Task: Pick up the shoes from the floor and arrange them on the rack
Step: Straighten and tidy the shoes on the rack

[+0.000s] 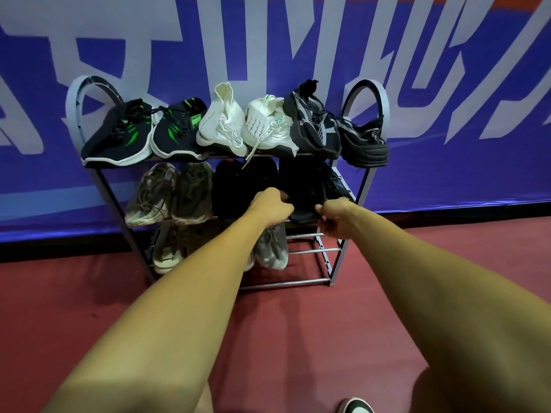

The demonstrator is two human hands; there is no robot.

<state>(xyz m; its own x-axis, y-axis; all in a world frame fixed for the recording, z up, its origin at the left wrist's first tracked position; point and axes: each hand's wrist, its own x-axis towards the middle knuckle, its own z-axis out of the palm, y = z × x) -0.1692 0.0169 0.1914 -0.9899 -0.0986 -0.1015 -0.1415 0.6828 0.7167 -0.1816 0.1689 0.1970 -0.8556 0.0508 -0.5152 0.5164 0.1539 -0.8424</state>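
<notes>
A grey metal shoe rack (365,180) stands against the wall. Its top shelf carries a black-and-green pair (119,135), a white pair (226,123) and a black-and-grey pair (316,126). On the middle shelf sit a beige pair (167,192) and dark shoes in shadow. My left hand (272,207) and my right hand (335,217) reach to the right part of the middle shelf. Their curled fingers hold a black shoe (302,201) between them from either side. A beige shoe (167,251) and a grey shoe (272,248) sit on the bottom shelf, partly hidden by my left forearm.
A blue banner wall (447,84) with large pale letters rises behind the rack. The floor (298,338) is dark red. The bottom shelf's right half shows bare rails (313,251). The toe of a black-and-white shoe (356,406) shows at the lower edge.
</notes>
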